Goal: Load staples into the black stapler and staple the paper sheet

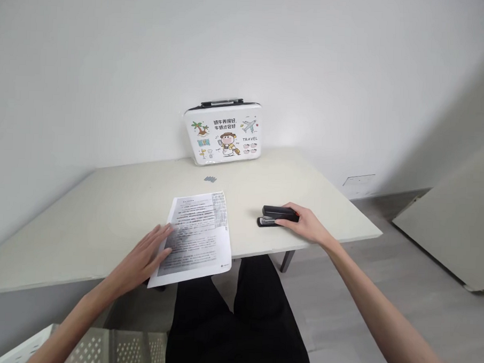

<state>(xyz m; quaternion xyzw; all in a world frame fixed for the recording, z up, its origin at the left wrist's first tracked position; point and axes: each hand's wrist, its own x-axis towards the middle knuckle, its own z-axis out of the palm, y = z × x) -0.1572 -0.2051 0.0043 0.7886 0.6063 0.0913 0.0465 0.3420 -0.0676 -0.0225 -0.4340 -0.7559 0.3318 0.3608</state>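
Note:
A printed sheet of paper (200, 260) lies on the table with its lower edge hanging past the front edge. My left hand (146, 255) rests on the sheet's left side, fingers stretched out and thumb apart. To the right of the paper, my right hand (304, 221) grips a black stapler (276, 212) from its right end. The stapler sits on the tabletop, its front pointing left toward the sheet, with a gap showing between its top arm and base. Several small grey staple strips (210, 179) lie just beyond the paper.
A white cartoon-printed carrying case (223, 135) with a black handle stands against the wall at the back. The pale table (104, 213) has its front edge close to my legs. A perforated light-coloured basket (118, 350) is at the lower left, and a pale panel (452, 223) stands at the right.

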